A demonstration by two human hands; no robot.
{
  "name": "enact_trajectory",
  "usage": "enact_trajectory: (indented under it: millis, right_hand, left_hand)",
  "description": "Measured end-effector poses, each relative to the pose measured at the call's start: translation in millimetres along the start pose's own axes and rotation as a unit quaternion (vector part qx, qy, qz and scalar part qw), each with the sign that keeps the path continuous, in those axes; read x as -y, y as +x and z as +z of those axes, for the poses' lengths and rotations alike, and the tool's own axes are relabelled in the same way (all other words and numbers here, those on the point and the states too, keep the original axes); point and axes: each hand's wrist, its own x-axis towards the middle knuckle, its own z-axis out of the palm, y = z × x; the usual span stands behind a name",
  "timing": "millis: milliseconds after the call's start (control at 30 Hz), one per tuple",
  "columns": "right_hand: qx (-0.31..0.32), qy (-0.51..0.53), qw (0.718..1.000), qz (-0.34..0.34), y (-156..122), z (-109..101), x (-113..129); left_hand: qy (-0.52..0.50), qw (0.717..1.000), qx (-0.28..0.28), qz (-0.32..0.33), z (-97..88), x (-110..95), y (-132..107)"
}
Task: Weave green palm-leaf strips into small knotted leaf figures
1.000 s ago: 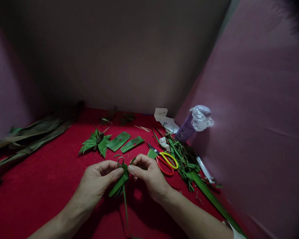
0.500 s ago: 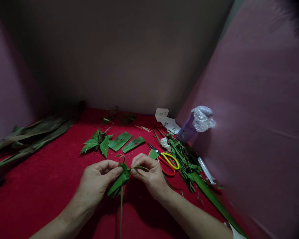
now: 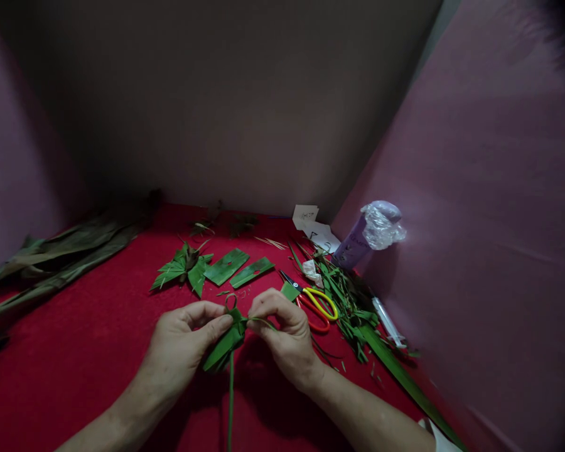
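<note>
Between my hands is a folded green leaf piece (image 3: 228,345) with a small loop at its top and a thin strip hanging down from it. My left hand (image 3: 183,339) pinches it near the top between thumb and fingers. With thumb and forefinger, my right hand (image 3: 285,336) grips a narrow leaf strip (image 3: 266,322) at the right side of the piece. Scissors (image 3: 316,307) with one yellow and one red handle lie just beyond my right hand. Past my hands rest two cut leaf pieces (image 3: 253,272) and a spiky leaf figure (image 3: 183,269).
On the right, leaf scraps (image 3: 346,301) are heaped beside a syringe (image 3: 388,323) and a long green leaf (image 3: 405,380). A purple container (image 3: 353,245) topped with clear plastic leans near white papers (image 3: 317,232). Thin sticks (image 3: 272,243) lie farther back. Large dried leaves (image 3: 66,257) cover the left side.
My right hand has shifted very slightly, and less of the narrow strip sticks out past its fingers. The hanging strip has swung a little to the right. My left hand keeps its hold.
</note>
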Motion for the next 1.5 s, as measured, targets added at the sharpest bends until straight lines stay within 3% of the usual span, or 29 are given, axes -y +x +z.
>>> enact_trajectory:
  millis: [167,267,567,700,867,1100,1333,1433,1500]
  right_hand:
    - [0.036,0.013,0.991,0.126,-1.6,3.1,-0.8]
    - [0.047,-0.013,0.986,0.16,-4.2,5.2,0.3]
    - [0.015,0.078,0.979,0.186,-3.8,8.9,-5.9]
    - [0.034,0.072,0.977,0.199,-3.7,8.7,-5.9]
    - [0.048,0.004,0.983,0.177,-4.1,6.0,-5.8]
    - [0.02,-0.022,0.989,0.148,-5.7,6.0,-7.1]
    - [0.027,0.01,0.987,0.157,-2.2,5.6,-3.7]
    - [0.036,0.041,0.982,0.18,1.8,2.4,-4.2]
    - [0.01,0.001,0.984,0.18,2.5,0.6,-4.6]
  left_hand:
    - [0.014,1.0,-0.003,0.008,-0.3,0.1,1.2]
    - [0.019,1.0,-0.007,0.007,1.3,0.6,0.4]
    - [0.095,0.994,0.03,0.054,-2.8,4.2,0.8]
    - [0.139,0.986,0.035,0.084,-1.7,3.9,0.0]
    - [0.105,0.99,0.085,0.048,-0.4,6.1,-1.2]
    - [0.034,0.992,0.124,0.001,1.7,5.5,1.6]
    - [0.015,0.997,0.07,-0.012,0.8,4.1,2.9]
    - [0.012,1.0,0.013,0.009,-3.6,-1.6,6.0]
    - [0.014,0.999,-0.02,0.024,-5.7,-6.6,8.0]
